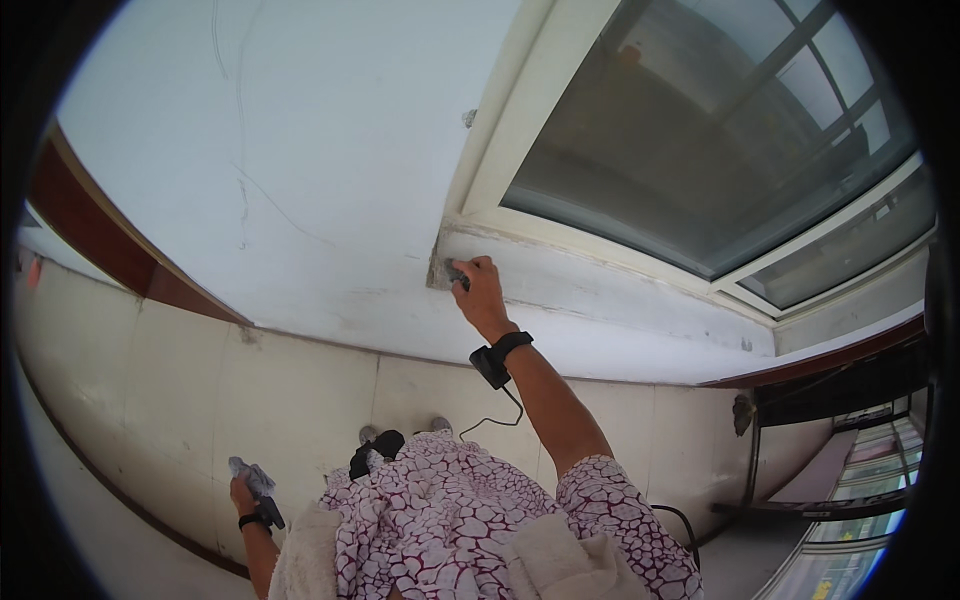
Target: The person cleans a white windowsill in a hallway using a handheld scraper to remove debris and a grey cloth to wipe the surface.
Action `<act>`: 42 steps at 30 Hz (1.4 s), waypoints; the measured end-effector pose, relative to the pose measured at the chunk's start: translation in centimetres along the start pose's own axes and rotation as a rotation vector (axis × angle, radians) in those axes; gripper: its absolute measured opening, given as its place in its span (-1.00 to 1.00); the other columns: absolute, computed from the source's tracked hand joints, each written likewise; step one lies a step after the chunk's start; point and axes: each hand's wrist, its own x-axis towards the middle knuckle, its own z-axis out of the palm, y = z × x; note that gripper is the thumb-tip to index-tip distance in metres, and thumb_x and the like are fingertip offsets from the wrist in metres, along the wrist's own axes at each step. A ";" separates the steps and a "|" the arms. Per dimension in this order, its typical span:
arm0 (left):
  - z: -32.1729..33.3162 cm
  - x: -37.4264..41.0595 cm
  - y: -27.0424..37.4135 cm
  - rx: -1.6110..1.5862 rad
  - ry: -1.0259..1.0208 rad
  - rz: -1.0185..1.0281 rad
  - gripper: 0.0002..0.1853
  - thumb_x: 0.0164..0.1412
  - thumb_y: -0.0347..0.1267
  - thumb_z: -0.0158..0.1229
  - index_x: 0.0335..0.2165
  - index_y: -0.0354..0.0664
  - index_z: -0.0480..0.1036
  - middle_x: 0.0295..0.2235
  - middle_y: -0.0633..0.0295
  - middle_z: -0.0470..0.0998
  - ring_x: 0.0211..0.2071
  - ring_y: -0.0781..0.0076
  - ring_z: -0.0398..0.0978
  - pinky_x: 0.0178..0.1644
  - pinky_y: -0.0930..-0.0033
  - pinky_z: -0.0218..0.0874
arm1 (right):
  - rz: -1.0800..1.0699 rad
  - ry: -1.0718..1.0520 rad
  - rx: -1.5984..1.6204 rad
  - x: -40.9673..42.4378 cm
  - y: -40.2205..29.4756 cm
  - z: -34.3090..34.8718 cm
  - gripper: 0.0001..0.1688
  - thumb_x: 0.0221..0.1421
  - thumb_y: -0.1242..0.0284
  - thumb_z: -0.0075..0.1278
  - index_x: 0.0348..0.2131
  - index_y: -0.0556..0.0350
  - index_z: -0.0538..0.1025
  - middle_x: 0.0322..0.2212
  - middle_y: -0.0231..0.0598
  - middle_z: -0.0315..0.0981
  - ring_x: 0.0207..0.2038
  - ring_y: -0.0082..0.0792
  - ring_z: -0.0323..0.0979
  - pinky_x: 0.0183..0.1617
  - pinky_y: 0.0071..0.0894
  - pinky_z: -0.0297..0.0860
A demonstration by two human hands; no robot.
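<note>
My right hand [480,292] reaches up to the left end of the window sill [570,281]. Its fingers are closed around a small dark grey scrubber [457,274], perhaps steel wool, pressed at the brownish, stained corner where the sill meets the white wall [337,165]. Much of the scrubber is hidden by the fingers. Down at the lower left, my left hand [241,493] hangs away from the wall, gripping a crumpled grey cloth [255,477]. A black device [491,366] is strapped to my right wrist, and a cable runs from it towards my shirt.
Above the sill stands a white-framed window [600,244] with dark glass. Pale floor tiles [300,390] lie below the wall, with my shoes [441,424] on them. A reddish-brown wooden edge [172,289] is at left. To the right is a dark-framed piece of furniture [810,390].
</note>
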 end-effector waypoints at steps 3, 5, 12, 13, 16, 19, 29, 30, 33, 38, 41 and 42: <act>0.2 0.7 -0.6 -0.359 -0.190 0.126 -0.70 0.18 -0.21 0.10 -0.41 -0.26 0.52 -0.51 0.21 0.51 -0.58 0.38 0.43 -0.49 0.30 0.30 | 0.113 0.176 -0.101 3.7 2.4 -2.7 -0.58 -0.05 0.58 0.07 -0.11 0.19 0.57 -0.14 0.04 0.33 -0.11 0.12 0.30 0.01 0.01 0.32; 0.1 1.4 -1.5 -0.339 -0.113 0.107 -0.67 0.19 -0.19 0.11 -0.35 -0.28 0.55 -0.48 0.20 0.53 -0.53 0.36 0.45 -0.47 0.30 0.31 | 0.155 0.090 -0.175 4.3 2.8 -2.3 -0.61 -0.06 0.59 0.06 -0.14 0.20 0.57 -0.15 0.04 0.31 -0.11 0.13 0.29 -0.01 0.01 0.33; 1.1 -4.2 1.1 -0.021 0.030 0.078 -0.64 0.22 -0.21 0.08 -0.26 -0.31 0.58 -0.34 0.14 0.59 -0.31 0.32 0.51 -0.20 0.29 0.36 | -0.128 -0.097 0.048 -2.5 -1.5 -0.3 -0.58 -0.08 0.63 0.08 -0.12 0.13 0.56 -0.17 -0.02 0.32 -0.11 0.08 0.29 0.00 -0.01 0.32; 0.8 -4.5 1.1 -0.009 0.040 0.069 -0.64 0.22 -0.21 0.08 -0.24 -0.31 0.58 -0.32 0.14 0.59 -0.29 0.33 0.51 -0.16 0.29 0.36 | -0.114 -0.014 0.023 -2.4 -0.3 -1.9 -0.58 -0.07 0.62 0.08 -0.12 0.13 0.56 -0.17 -0.02 0.33 -0.09 0.08 0.29 0.01 -0.02 0.32; 0.1 -4.7 0.8 0.034 0.050 0.026 -0.63 0.21 -0.22 0.09 -0.20 -0.32 0.58 -0.27 0.15 0.61 -0.24 0.35 0.52 -0.09 0.30 0.34 | 0.133 0.233 -0.158 -2.3 4.6 -7.3 -0.58 -0.07 0.62 0.09 -0.11 0.18 0.56 -0.16 -0.01 0.33 -0.10 0.05 0.30 0.02 -0.03 0.32; 0.5 -3.9 0.6 0.022 -0.008 0.003 -0.60 0.16 -0.16 0.12 -0.21 -0.30 0.55 -0.31 0.17 0.56 -0.30 0.33 0.49 -0.23 0.28 0.31 | 0.266 0.315 -0.363 -4.2 6.6 -6.5 -0.55 -0.10 0.60 0.10 -0.10 0.19 0.53 -0.13 0.00 0.30 -0.11 0.08 0.27 -0.01 0.02 0.30; 1.0 -1.5 0.4 -0.314 -0.147 0.052 -0.69 0.15 -0.26 0.14 -0.22 -0.27 0.51 -0.31 0.16 0.54 -0.32 0.33 0.48 -0.23 0.25 0.32 | 0.159 0.324 -0.207 -5.3 5.6 -8.2 -0.58 -0.09 0.62 0.09 -0.13 0.17 0.54 -0.15 -0.01 0.33 -0.10 0.09 0.29 0.00 0.01 0.32; 0.4 -0.7 -0.2 -0.303 -0.202 0.053 -0.64 0.16 -0.29 0.12 -0.14 -0.31 0.54 -0.22 0.12 0.58 -0.21 0.30 0.51 -0.07 0.25 0.35 | 0.305 0.344 -0.275 -5.8 7.8 -9.1 -0.58 -0.09 0.61 0.09 -0.13 0.20 0.53 -0.15 -0.01 0.33 -0.10 0.09 0.29 0.00 0.01 0.32; -0.1 0.6 -2.0 -0.362 -0.168 -0.022 -0.80 0.15 -0.29 0.17 -0.38 -0.22 0.45 -0.49 0.27 0.47 -0.52 0.38 0.44 -0.44 0.29 0.32 | 0.211 0.309 -0.347 -5.6 4.8 -5.8 -0.60 -0.06 0.62 0.06 -0.13 0.22 0.54 -0.17 -0.02 0.33 -0.10 0.10 0.29 0.01 -0.04 0.34; 0.6 0.6 -3.0 -0.275 -0.120 0.126 -0.80 0.15 -0.29 0.17 -0.37 -0.23 0.48 -0.49 0.30 0.47 -0.51 0.43 0.39 -0.40 0.33 0.28 | -0.008 0.091 0.070 -5.3 0.7 -3.7 -0.61 -0.07 0.60 0.14 -0.15 0.11 0.55 -0.18 -0.06 0.35 -0.10 0.04 0.32 -0.01 -0.05 0.34; -2.0 2.5 -5.3 -0.352 -0.114 0.042 -0.78 0.15 -0.27 0.15 -0.37 -0.22 0.52 -0.47 0.27 0.51 -0.46 0.41 0.43 -0.33 0.33 0.30 | 0.153 0.334 -0.146 -4.6 5.2 -8.1 -0.58 -0.09 0.64 0.11 -0.13 0.17 0.53 -0.16 -0.04 0.33 -0.11 0.06 0.30 -0.02 -0.01 0.34; -2.2 2.9 -5.2 -0.377 -0.163 -0.004 -0.77 0.16 -0.25 0.13 -0.37 -0.19 0.55 -0.47 0.24 0.54 -0.43 0.39 0.46 -0.27 0.32 0.34 | 0.266 0.364 -0.192 -5.0 5.9 -8.7 -0.58 -0.10 0.64 0.11 -0.14 0.19 0.52 -0.14 -0.03 0.32 -0.09 0.07 0.28 -0.03 0.01 0.33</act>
